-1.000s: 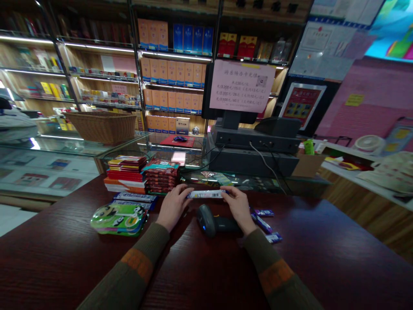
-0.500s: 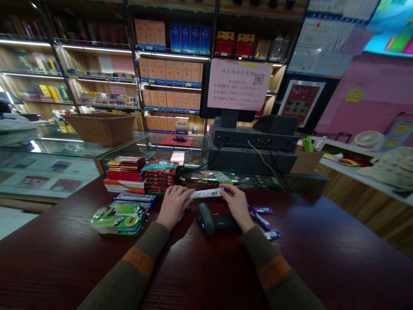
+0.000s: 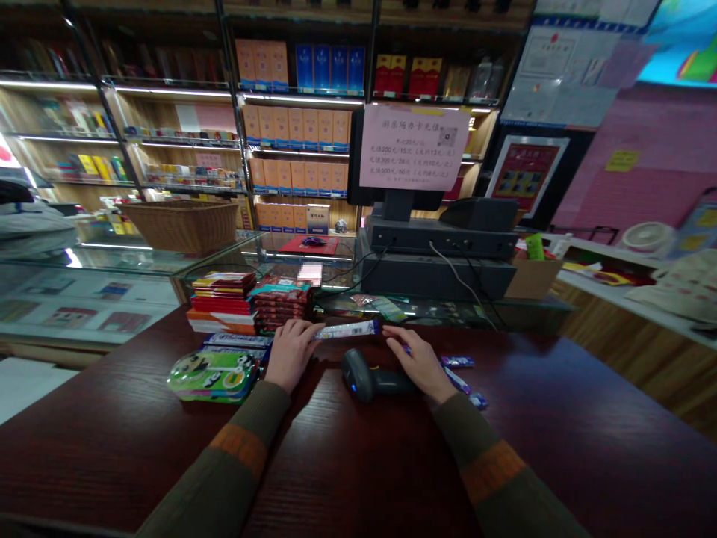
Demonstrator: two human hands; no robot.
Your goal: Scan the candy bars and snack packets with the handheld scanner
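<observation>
Between thumb and fingers, my left hand (image 3: 292, 351) pinches the left end of a slim white-and-blue stick packet (image 3: 350, 329), held level above the counter. My right hand (image 3: 417, 361) is just off the packet's right end, thumb and fingers apart. Below the packet lies a dark barcode scanner (image 3: 364, 377) with a blue light; its handle runs under my right hand. Several small purple packets (image 3: 458, 362) lie to the right of that hand, some partly hidden by it. A green panda-printed pack (image 3: 216, 376) rests left of my left hand, with blue-and-white packets (image 3: 238, 342) behind it.
Stacks of red-and-white packs (image 3: 221, 306) and dark red packs (image 3: 280, 305) stand at the counter's back left. Behind are a monitor stand and cash register (image 3: 437, 269) with cables. A wicker basket (image 3: 184, 224) sits on the glass case. The dark wooden counter (image 3: 347, 478) spreads in front.
My right hand has let go of the stick packet's right end and moved slightly right, its fingers parting. My left hand has shifted a little left and up with the packet.
</observation>
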